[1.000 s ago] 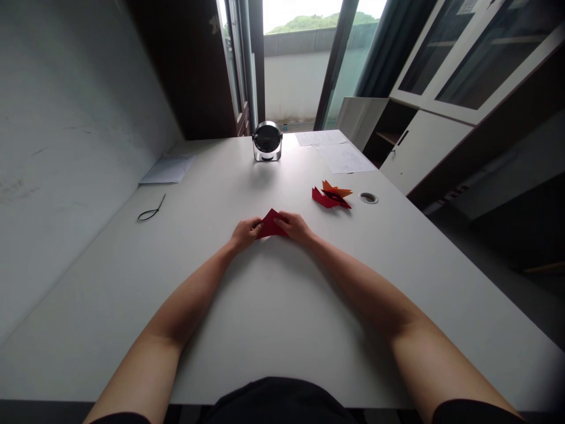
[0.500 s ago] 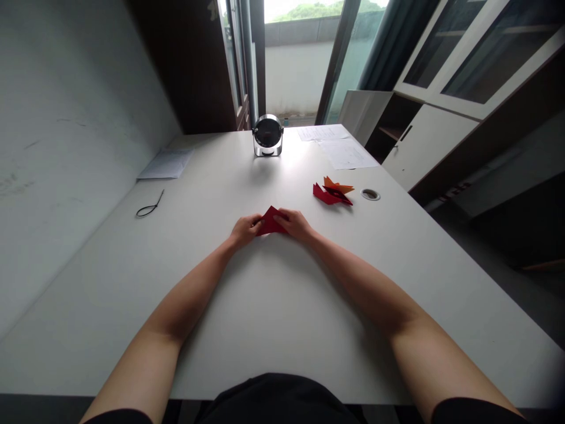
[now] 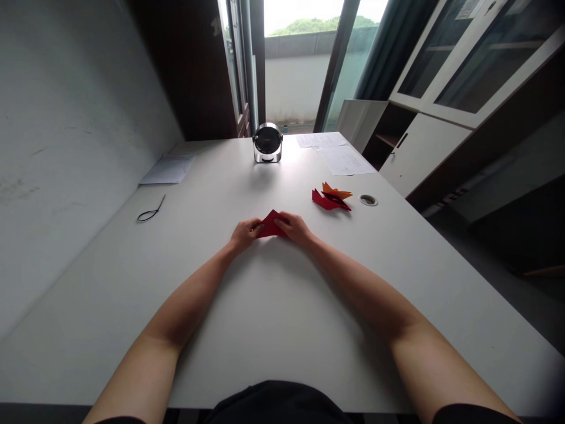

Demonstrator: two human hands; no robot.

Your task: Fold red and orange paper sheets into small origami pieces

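A piece of folded red paper [image 3: 270,226] is held between my two hands, just above or on the white table; its peak points away from me. My left hand [image 3: 245,233] pinches its left edge with the thumb on top. On the other side my right hand [image 3: 295,227] grips the right edge, its thumb pressed on the near face. The fingers behind the paper are hidden. To the right lie a red folded paper figure [image 3: 325,202] and an orange one [image 3: 336,191], touching each other.
A round black-and-silver device on a stand [image 3: 267,142] is at the table's far side. Paper sheets [image 3: 344,159] lie at the back right, more papers [image 3: 168,169] at the back left. A looped black cable tie [image 3: 150,213] rests left; a round cable hole [image 3: 368,200] is at right.
The view has tilted slightly upward, so the table sits a little lower in the picture. Both hands keep their hold on the red paper, with hardly any movement.
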